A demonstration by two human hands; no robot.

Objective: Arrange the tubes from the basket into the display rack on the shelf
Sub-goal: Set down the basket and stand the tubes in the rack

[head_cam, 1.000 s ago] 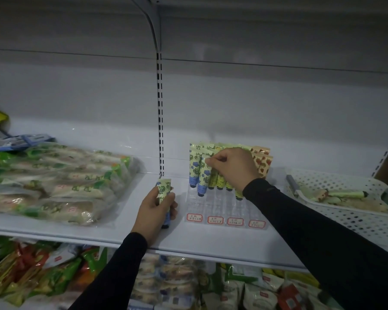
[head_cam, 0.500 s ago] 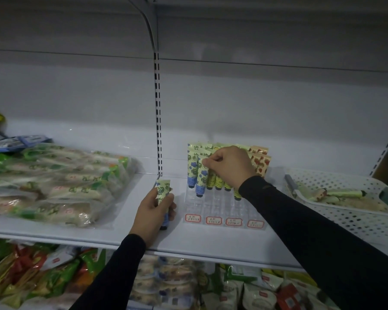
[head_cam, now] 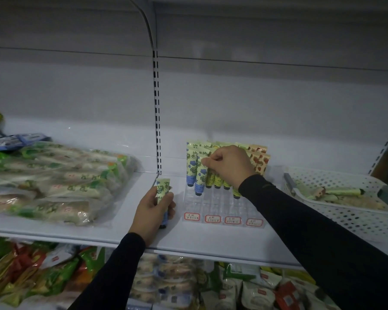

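A clear display rack point(head_cam: 222, 204) with red-edged labels along its front stands on the white shelf point(head_cam: 211, 238). Several tubes stand cap-down in its back rows, blue-flowered point(head_cam: 191, 168) at left, yellow-green in the middle, red-patterned point(head_cam: 261, 163) at right. My right hand point(head_cam: 229, 165) pinches the top of a blue-flowered tube point(head_cam: 201, 175) standing in the rack. My left hand point(head_cam: 152, 211) grips another blue-flowered tube point(head_cam: 162, 186) upright, just left of the rack. The white perforated basket point(head_cam: 345, 218) at right holds a few more tubes point(head_cam: 343, 191).
Bagged snack packs point(head_cam: 54, 182) in clear wrap fill the shelf's left half. A slotted upright point(head_cam: 156, 108) runs up the back wall behind the rack. The lower shelf is packed with coloured packets point(head_cam: 31, 276).
Both hands stay almost where they were; my right hand still works at the tube tops in the rack. The left hand keeps its tube.
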